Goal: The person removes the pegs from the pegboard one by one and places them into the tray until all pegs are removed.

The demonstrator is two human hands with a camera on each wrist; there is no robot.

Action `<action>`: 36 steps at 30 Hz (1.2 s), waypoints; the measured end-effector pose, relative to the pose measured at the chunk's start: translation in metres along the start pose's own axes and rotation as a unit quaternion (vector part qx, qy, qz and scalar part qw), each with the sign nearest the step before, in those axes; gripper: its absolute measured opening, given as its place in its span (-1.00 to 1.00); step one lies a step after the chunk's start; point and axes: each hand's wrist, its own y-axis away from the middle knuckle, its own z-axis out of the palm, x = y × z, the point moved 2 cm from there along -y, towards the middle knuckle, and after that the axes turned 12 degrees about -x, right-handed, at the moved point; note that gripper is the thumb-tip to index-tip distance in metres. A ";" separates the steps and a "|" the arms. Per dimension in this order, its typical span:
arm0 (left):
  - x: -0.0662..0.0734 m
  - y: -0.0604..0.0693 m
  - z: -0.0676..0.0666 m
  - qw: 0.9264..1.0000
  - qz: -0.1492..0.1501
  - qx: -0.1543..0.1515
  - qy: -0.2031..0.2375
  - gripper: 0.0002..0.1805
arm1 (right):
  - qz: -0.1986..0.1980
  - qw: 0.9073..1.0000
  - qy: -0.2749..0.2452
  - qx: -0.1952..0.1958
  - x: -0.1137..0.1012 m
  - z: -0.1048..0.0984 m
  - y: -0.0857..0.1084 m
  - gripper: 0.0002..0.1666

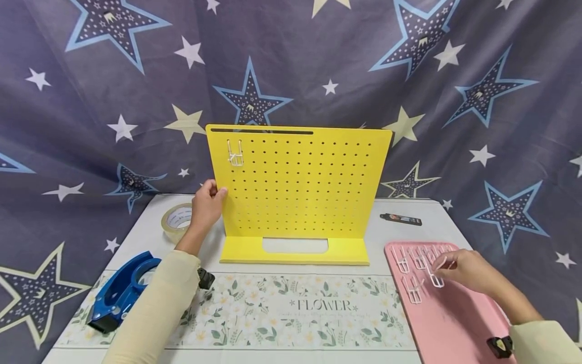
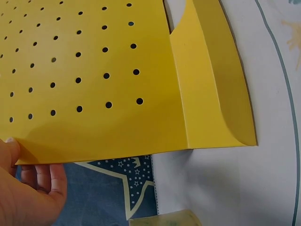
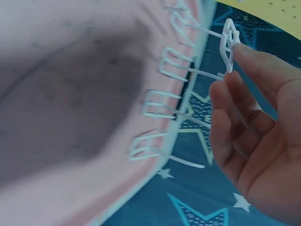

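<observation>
A yellow pegboard (image 1: 300, 182) stands upright on its folded base, with a white wire hook (image 1: 235, 154) hung at its upper left. My left hand (image 1: 208, 205) grips the board's left edge, thumb on the front face; the left wrist view shows that hand (image 2: 35, 188) with its fingers behind the edge. Over the pink tray (image 1: 454, 323), my right hand (image 1: 468, 270) pinches a white hook (image 3: 229, 44) between thumb and fingers. Several more white wire hooks (image 1: 415, 293) lie on the tray's far part.
To the left are a roll of clear tape (image 1: 175, 222) and a blue tape dispenser (image 1: 123, 288). A dark marker-like stick (image 1: 401, 219) lies behind the tray. A flower-print runner (image 1: 291, 313) crosses the white table, and a star-patterned cloth (image 1: 291, 45) hangs behind.
</observation>
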 end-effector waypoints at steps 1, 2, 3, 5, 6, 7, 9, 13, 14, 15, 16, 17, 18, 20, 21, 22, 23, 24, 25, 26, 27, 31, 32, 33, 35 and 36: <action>0.000 0.000 0.000 1.000 0.000 0.001 -0.001 -0.74 | 0.001 1.000 -0.005 -0.007 0.002 0.003 0.001 -0.80; 0.000 0.000 0.000 1.000 -0.002 0.001 -0.001 -0.74 | 0.005 1.000 -0.009 -0.014 0.004 0.006 0.001 -0.80; 0.000 0.000 0.000 1.000 -0.003 0.002 -0.002 -0.74 | 0.009 1.000 -0.013 -0.020 0.005 0.009 0.002 -0.81; 0.001 0.000 0.000 1.000 -0.007 0.000 -0.002 -0.74 | 0.022 0.999 -0.018 -0.033 0.009 0.014 0.003 -0.83; 0.001 0.000 0.000 1.000 -0.009 0.000 0.001 -0.74 | 0.027 0.999 -0.018 -0.037 0.011 0.017 0.004 -0.84; 0.001 0.000 0.000 1.000 -0.010 -0.002 0.002 -0.74 | 0.030 0.999 -0.019 -0.041 0.012 0.019 0.005 -0.85; 0.002 0.000 0.000 1.000 -0.012 -0.004 0.004 -0.73 | 0.030 0.998 -0.025 -0.045 0.014 0.024 0.006 -0.86; 0.002 0.000 0.000 1.000 -0.013 -0.007 0.005 -0.72 | -0.006 0.998 -0.049 -0.047 0.016 0.031 0.007 -0.87; 0.002 0.001 0.000 1.000 -0.012 -0.007 0.006 -0.72 | -0.016 0.997 -0.054 -0.046 0.016 0.032 0.007 -0.87; 0.002 0.001 0.000 1.000 -0.011 -0.007 0.005 -0.72 | -0.026 0.997 -0.059 -0.045 0.016 0.033 0.006 -0.87; 0.002 0.001 0.000 1.000 -0.010 -0.007 0.006 -0.72 | -0.033 0.996 -0.063 -0.046 0.016 0.035 0.006 -0.87; 0.002 0.001 -0.001 1.000 -0.009 -0.007 0.005 -0.72 | -0.039 0.996 -0.066 -0.047 0.016 0.036 0.006 -0.87; 0.002 0.001 -0.001 1.000 -0.008 -0.007 0.004 -0.72 | -0.042 0.996 -0.068 -0.047 0.016 0.036 0.006 -0.86; 0.002 0.001 0.000 1.000 -0.008 -0.009 0.004 -0.72 | -0.043 0.996 -0.068 -0.048 0.017 0.038 0.006 -0.86; 0.002 0.001 0.000 1.000 -0.008 -0.010 0.004 -0.73 | -0.042 0.996 -0.065 -0.050 0.017 0.039 0.006 -0.87; 0.002 0.001 0.000 1.000 -0.009 -0.010 0.004 -0.73 | -0.040 0.996 -0.062 -0.050 0.017 0.039 0.006 -0.87; 0.002 0.000 0.000 1.000 -0.010 -0.011 0.004 -0.73 | -0.035 0.996 -0.058 -0.052 0.018 0.040 0.006 -0.87; 0.002 0.000 0.000 1.000 -0.010 -0.011 0.004 -0.73 | -0.032 0.997 -0.055 -0.054 0.018 0.040 0.006 -0.87; 0.002 0.000 0.000 1.000 -0.010 -0.010 0.004 -0.73 | -0.027 0.997 -0.051 -0.056 0.018 0.040 0.006 -0.87; 0.002 0.000 0.000 1.000 -0.011 -0.009 0.005 -0.74 | -0.022 0.997 -0.047 -0.058 0.018 0.040 0.006 -0.87; 0.002 0.000 0.000 1.000 -0.011 -0.008 0.005 -0.74 | -0.017 0.997 -0.044 -0.060 0.018 0.040 0.006 -0.87; 0.001 -0.001 0.000 1.000 -0.012 -0.007 0.003 -0.74 | -0.003 0.997 -0.038 -0.069 0.020 0.041 0.006 -0.87; 0.001 -0.001 0.000 1.000 -0.011 -0.006 0.002 -0.73 | -0.001 0.997 -0.039 -0.071 0.020 0.040 0.006 -0.88; 0.000 -0.001 0.000 1.000 -0.011 -0.006 0.002 -0.73 | 0.001 0.996 -0.041 -0.073 0.020 0.040 0.006 -0.88; 0.001 -0.001 0.000 1.000 -0.011 -0.005 0.001 -0.74 | 0.002 0.996 -0.045 -0.078 0.020 0.039 0.007 -0.88; 0.001 0.000 0.000 1.000 -0.009 -0.005 0.001 -0.74 | 0.003 0.996 -0.045 -0.080 0.020 0.038 0.007 -0.88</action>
